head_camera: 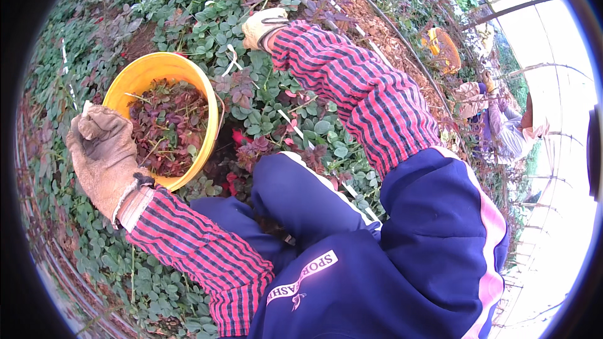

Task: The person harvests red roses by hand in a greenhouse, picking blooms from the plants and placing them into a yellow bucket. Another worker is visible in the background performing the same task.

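Observation:
My left hand [104,153], in a worn tan work glove, is beside the rim of a yellow plastic bucket [209,103]. Its fingers are curled, and a small whitish bit [86,107] shows at the fingertips; whether it is held I cannot tell. Reddish-green cut leaves and stems [169,125] lie inside the bucket. Farther ahead my right hand [264,28], in a pale glove with dark trim, reaches into leafy plants [221,23] that look like rose bushes. Its fingertips are turned away, so their grip is hidden.
A pale strip [297,129] crosses the foliage near my knee. Pipes or hoses [348,14] run along a reddish soil path [377,26]. Beyond it are a second yellow bucket [444,51] and another person [504,122] among plants, under a hooped greenhouse frame [513,9].

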### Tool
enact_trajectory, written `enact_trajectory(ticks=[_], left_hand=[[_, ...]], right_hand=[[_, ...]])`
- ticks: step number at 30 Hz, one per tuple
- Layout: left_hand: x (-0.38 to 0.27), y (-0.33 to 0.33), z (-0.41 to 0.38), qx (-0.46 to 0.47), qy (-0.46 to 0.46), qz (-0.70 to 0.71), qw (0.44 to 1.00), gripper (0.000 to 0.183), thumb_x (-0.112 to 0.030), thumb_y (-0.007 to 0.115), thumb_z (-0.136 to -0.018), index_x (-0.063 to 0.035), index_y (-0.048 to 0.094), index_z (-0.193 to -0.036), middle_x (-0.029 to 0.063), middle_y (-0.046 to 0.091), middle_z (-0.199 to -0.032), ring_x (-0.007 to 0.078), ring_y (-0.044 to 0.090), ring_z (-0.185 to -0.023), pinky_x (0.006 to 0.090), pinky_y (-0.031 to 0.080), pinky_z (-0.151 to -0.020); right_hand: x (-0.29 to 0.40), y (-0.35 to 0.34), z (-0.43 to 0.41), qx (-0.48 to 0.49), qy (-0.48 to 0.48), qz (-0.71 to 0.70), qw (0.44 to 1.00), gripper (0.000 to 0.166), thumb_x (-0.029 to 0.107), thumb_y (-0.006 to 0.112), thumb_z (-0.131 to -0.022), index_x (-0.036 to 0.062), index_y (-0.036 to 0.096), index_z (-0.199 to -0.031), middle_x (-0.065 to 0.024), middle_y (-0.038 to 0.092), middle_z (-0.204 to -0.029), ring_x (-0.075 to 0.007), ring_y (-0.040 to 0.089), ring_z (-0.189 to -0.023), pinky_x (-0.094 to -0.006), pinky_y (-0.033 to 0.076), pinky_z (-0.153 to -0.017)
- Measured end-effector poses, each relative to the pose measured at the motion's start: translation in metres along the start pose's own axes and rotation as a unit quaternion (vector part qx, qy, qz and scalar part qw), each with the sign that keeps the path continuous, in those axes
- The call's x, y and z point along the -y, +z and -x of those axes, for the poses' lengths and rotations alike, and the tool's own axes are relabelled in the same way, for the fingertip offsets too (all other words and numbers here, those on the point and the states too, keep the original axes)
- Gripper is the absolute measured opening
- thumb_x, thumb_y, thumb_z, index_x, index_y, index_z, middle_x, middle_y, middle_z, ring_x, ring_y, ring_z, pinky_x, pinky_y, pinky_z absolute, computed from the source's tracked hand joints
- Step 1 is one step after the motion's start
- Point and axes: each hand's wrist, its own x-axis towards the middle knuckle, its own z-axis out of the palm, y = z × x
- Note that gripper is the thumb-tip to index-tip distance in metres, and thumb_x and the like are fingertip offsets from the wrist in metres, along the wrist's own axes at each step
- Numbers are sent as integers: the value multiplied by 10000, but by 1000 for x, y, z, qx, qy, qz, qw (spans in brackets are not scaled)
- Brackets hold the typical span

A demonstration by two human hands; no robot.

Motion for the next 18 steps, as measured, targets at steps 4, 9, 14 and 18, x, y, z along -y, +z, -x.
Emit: enact_trajectory(ticks=[4,9,14,18], left_hand=[[-9,-13,-2,47,-2,1,999,226,-141,482,-983,-1,487,-806,64,431,-715,237,459,-736,384,435,-735],[-11,-20,-14,159,-71,26,984,185,-77,511,-961,9,482,-801,73,435,-710,249,494,-773,410,443,-727],[-33,-37,-23,97,-45,60,993,125,-25,521,-936,26,487,-827,93,430,-776,245,461,-816,388,397,-745],[-48,-57,-52,118,-31,29,992,205,-48,474,-947,-26,415,-751,51,363,-792,220,415,-826,371,362,-775]], right_hand=[[1,64,-21,42,4,9,999,238,321,663,-812,113,762,-870,-83,710,-755,-297,681,-669,-504,522,-530],[-4,121,-32,147,-38,55,987,203,252,655,-798,153,766,-936,-65,730,-880,-288,691,-778,-501,545,-619],[52,-25,43,49,-4,-387,921,440,434,577,-847,148,675,-1165,-119,702,-1079,-328,670,-980,-448,521,-860],[68,-74,88,29,-41,-411,910,452,418,631,-830,139,662,-1185,-143,697,-1073,-334,664,-995,-460,518,-861]])
